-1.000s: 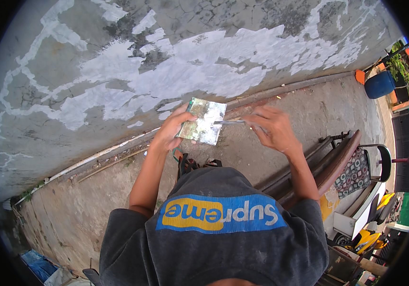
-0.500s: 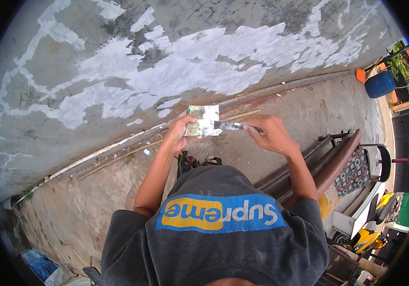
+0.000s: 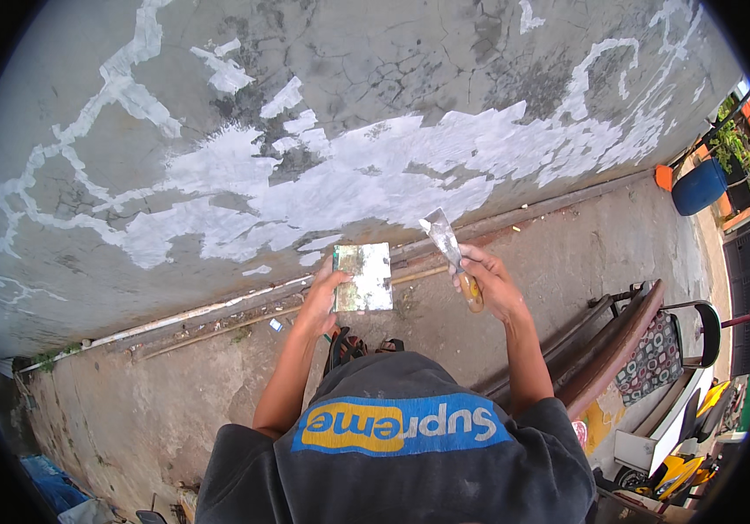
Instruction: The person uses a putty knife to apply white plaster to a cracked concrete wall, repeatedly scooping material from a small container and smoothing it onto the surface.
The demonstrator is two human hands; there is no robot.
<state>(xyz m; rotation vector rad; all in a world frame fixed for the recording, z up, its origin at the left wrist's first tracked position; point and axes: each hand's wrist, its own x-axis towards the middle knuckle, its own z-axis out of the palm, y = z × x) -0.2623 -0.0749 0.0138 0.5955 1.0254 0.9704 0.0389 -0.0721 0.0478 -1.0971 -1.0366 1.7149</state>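
Note:
My left hand (image 3: 319, 301) grips the left edge of a small square board (image 3: 364, 278), its thumb on top. White filler smears the board's face, with greenish, worn patches on the left side. In my right hand (image 3: 494, 284) is a putty knife (image 3: 445, 240), held by its wooden handle. The metal blade points up and left toward the wall, with a bit of white at its tip. Knife and board are apart. Ahead stands a grey cracked wall (image 3: 445, 79) with broad patches and streaks of white filler (image 3: 366, 175).
A pipe (image 3: 174, 320) runs along the wall's foot. To the right sits a brown bench-like piece (image 3: 611, 349) beside a patterned cushion (image 3: 652, 356). Farther off are a blue barrel (image 3: 699, 187) and a yellow motorbike (image 3: 680, 474). Blue cloth (image 3: 47, 482) lies at lower left.
The putty knife has come off the board, moved right and turned its blade up toward the wall. Both hands sit lower in the picture, and more of the wall shows.

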